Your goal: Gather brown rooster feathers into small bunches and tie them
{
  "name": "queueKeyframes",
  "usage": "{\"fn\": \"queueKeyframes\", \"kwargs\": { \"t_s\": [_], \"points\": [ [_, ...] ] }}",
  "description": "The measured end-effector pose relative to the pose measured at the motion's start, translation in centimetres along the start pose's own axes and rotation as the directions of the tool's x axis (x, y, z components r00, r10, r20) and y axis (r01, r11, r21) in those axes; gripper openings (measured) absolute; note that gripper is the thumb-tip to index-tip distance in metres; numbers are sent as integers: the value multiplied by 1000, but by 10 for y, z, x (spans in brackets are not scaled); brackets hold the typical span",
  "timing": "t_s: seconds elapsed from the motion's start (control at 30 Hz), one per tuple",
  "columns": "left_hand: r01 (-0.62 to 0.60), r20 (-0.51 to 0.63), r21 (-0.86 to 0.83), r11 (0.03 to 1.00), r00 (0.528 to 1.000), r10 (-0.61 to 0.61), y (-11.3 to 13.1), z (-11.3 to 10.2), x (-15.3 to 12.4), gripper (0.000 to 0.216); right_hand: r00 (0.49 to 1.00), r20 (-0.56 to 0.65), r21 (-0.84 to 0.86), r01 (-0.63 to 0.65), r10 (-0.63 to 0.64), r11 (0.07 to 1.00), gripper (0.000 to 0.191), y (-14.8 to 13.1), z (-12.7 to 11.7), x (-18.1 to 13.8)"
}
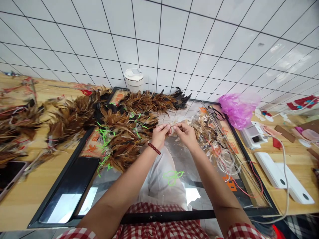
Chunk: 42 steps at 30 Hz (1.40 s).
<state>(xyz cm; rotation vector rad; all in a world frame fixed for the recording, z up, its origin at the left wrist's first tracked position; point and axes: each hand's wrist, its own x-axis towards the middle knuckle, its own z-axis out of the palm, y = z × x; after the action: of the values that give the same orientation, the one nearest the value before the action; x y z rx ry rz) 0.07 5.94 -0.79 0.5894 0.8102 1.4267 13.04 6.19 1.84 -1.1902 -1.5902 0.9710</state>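
Observation:
My left hand (161,133), with a dark red bead bracelet (154,148) on its wrist, is closed in a pinch. Close beside it, my right hand (185,133) pinches too, the fingertips of both almost meeting over the glass panel (159,179). Whatever they hold is too small to make out. Brown feather bundles (124,139) with bright green ties (104,142) lie just left of my left hand. Pale loose feathers (206,127) are heaped right of my right hand. A green loop of ties (173,176) rests on the glass below my hands.
A black phone (71,189) lies at the left of the black-framed panel. Coiled white cord (225,162), glasses (216,113) and a pink plastic bag (239,109) are on the right. A white lidded container (134,79) stands against the tiled wall. White power strips (284,177) lie far right.

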Motion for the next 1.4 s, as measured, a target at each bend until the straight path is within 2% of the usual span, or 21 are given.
{"fn": "queueKeyframes", "kwargs": {
  "t_s": [0.17,0.3,0.4,0.5,0.6,0.7,0.8,1.0,1.13,1.2,1.27,1.33,1.4],
  "points": [
    [17,85,92,996,996,-25,4,1,-4,29,991,-8,-258,127,-134,958,18,1,-5,1],
    [25,106,133,991,994,-39,5,1,-5,29,983,-34,-334,159,-181,929,17,1,-6,0],
    [30,115,150,988,992,-48,5,0,-4,29,984,-70,-269,137,-162,953,17,4,-6,0],
    [39,116,155,987,992,-57,4,-1,-3,31,995,-91,-90,42,-50,995,25,8,-8,2],
    [54,112,126,991,991,-69,5,-2,-3,33,999,14,81,-31,30,996,33,8,-11,3],
    [112,160,102,988,979,-127,7,-2,-4,33,988,157,159,-35,10,987,37,3,-15,4],
    [174,225,101,980,955,-193,9,-2,-6,33,974,223,153,12,-47,988,33,-4,-18,3],
    [189,285,161,969,931,-229,10,-3,-8,32,977,205,175,15,-52,984,24,-7,-22,1],
    [172,314,161,972,925,-216,8,0,-10,35,978,205,209,-79,36,975,30,-3,-25,2],
    [143,336,171,975,922,-194,7,2,-10,37,974,208,214,-132,87,968,33,-2,-25,3],
    [62,326,233,971,935,-138,5,3,-10,35,981,168,169,-126,97,977,34,-2,-24,4],
    [-15,289,293,956,955,-74,3,3,-9,33,986,134,127,-114,97,985,35,-2,-21,4],
    [-26,234,272,962,971,-40,3,2,-8,32,992,78,100,-111,103,989,33,-1,-20,5]
  ]
}}
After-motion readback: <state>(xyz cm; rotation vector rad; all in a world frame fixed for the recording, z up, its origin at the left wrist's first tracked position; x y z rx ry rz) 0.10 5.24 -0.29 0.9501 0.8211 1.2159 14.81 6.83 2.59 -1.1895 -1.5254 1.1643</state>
